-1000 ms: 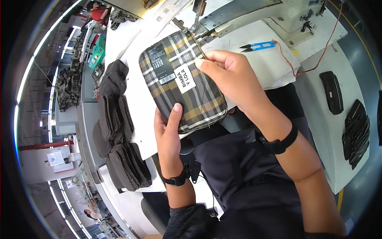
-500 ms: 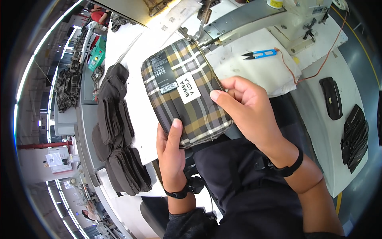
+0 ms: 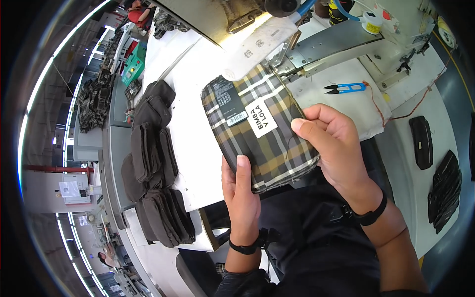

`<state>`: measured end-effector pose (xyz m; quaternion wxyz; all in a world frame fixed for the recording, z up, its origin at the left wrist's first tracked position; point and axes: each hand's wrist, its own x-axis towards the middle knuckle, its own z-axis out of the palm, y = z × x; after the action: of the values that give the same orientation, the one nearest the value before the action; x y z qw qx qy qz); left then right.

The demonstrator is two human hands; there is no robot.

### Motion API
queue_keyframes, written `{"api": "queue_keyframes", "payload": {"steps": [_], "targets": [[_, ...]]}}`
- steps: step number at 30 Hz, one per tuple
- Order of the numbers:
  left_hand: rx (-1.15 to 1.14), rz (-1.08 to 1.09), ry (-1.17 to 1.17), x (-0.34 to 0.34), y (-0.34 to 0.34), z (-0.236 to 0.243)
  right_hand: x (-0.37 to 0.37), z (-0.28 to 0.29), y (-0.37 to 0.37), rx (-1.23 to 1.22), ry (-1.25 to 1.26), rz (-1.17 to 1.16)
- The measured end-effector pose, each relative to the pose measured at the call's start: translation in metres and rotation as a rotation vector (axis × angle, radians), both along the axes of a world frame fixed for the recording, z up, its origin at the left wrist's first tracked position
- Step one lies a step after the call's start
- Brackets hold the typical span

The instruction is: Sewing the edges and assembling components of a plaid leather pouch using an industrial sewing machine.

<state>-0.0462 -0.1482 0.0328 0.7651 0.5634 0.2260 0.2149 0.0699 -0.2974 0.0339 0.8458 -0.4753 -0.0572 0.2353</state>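
A plaid fabric pouch panel (image 3: 274,148) in black, olive and white lies between my two hands, with a white label and a dark tag with a barcode on its face. Its far edge reaches the sewing machine (image 3: 316,54), partly behind the machine's pale cover. My left hand (image 3: 241,198) grips the near left edge, thumb on top and fingers underneath. At the right edge, my right hand (image 3: 336,143) pinches the panel between thumb and fingers. Loose threads hang along the near raw edge.
Blue-handled thread snips (image 3: 352,88) lie on the machine bed, tied to an orange cord. Stacks of dark fabric pouches (image 3: 148,153) sit on the table at left. At right are a black pouch (image 3: 421,143) and a bundle of black pieces (image 3: 444,190). A person (image 3: 138,15) is at far left.
The view has shifted, so the panel, hands and machine appear farther right and lower. Both hands keep hold of the panel, whose far edge is now partly covered by the machine's pale cover.
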Motion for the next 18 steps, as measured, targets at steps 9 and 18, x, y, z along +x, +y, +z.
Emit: {"api": "queue_keyframes", "payload": {"steps": [9,18], "targets": [[0.073,0.091,-0.026,0.026,0.01,0.002,0.02,-0.004,0.019,0.068,0.054,-0.015],[0.092,0.043,-0.027,0.047,0.034,0.009,0.038,0.003,0.04,0.106,0.056,-0.005]]}}
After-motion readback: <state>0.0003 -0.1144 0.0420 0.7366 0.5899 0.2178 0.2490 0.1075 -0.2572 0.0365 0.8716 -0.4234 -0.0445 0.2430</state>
